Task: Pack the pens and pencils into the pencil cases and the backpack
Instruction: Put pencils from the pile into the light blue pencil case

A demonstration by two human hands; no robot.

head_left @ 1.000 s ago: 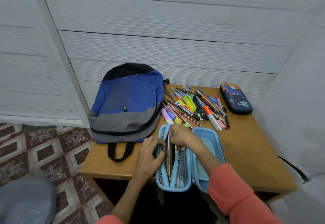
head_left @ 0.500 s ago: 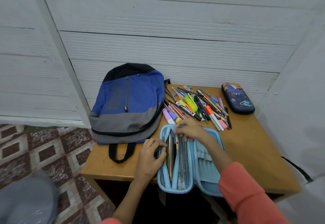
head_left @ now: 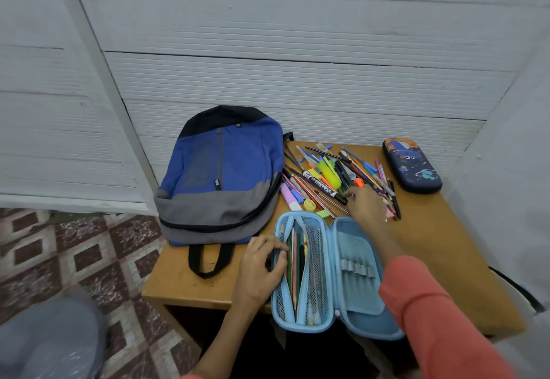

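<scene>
Moving right hand (head_left: 367, 203) from light-blue pencil case (head_left: 357, 298) to pen pile (head_left: 327, 173) beyond, grasp unclear; pinching rim with left hand (head_left: 259, 268); singling one next.

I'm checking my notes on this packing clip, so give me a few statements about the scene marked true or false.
1. The light blue case lies open on the table. True.
2. The dark case is open too. False: it is closed, near the table's far right corner.
3. The right hand is at the pen pile. True.
4. The backpack lies right of the pile. False: it lies left of it.
5. The left hand rests on the backpack. False: it holds the light blue case's left edge.
</scene>
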